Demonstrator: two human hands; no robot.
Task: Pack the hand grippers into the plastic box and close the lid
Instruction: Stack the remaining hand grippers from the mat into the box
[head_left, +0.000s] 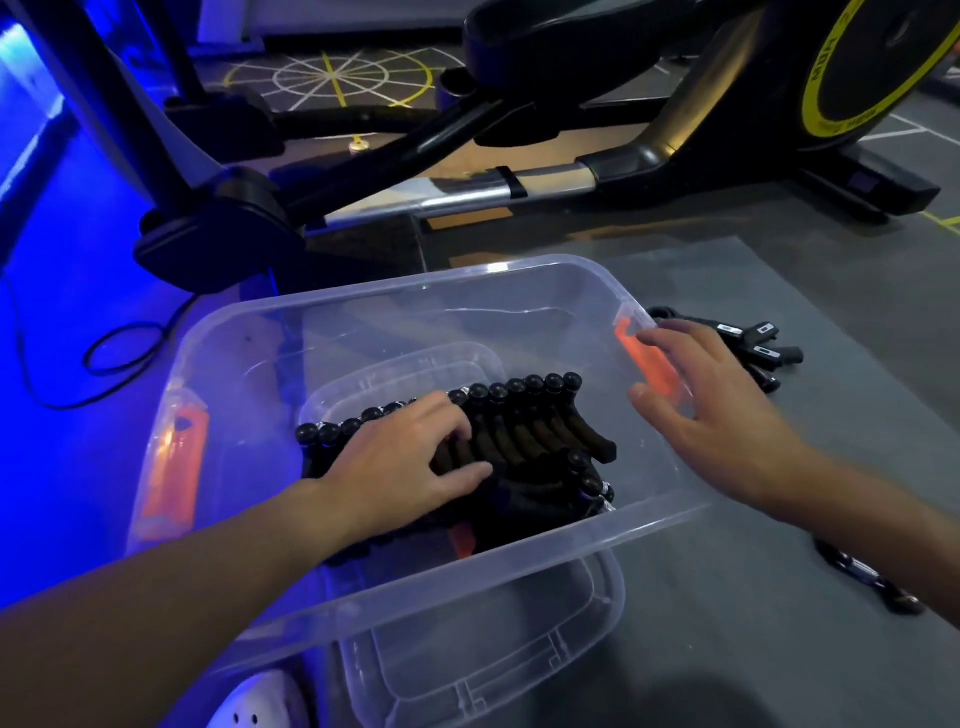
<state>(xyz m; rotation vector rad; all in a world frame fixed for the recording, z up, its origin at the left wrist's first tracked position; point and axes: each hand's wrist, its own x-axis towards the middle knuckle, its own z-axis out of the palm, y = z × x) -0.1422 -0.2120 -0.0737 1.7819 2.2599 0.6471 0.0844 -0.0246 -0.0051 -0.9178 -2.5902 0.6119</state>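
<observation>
Nearest, at 6 o'clock, a white shoe (254, 701) and the clear lid (483, 660) sit lowest in view. The lid lies under the plastic box (649, 525), so it must come out before closing. Both bare forearms reach in from 7 and 4 o'clock.

Inside the box, the left hand (410, 457) has its fingers curled onto the handles of a packed row of black hand grippers (540, 426), holding them in line. Packing looks like the step in hand. The right hand (722, 410) is released, fingers spread, at the box's 3 o'clock wall by an orange latch (647, 364). Whether it touches the rim I cannot tell.

Just beyond it, loose grippers (763, 353) lie on the grey mat (779, 270), partly hidden by that hand. A single gripper (872, 577) shows at 4 o'clock, cut by the forearm. The next move likely calls for the right hand to fetch these; how many remain is hard to count. At 12 o'clock stands an exercise bike (519, 182), cut off by the frame.
</observation>
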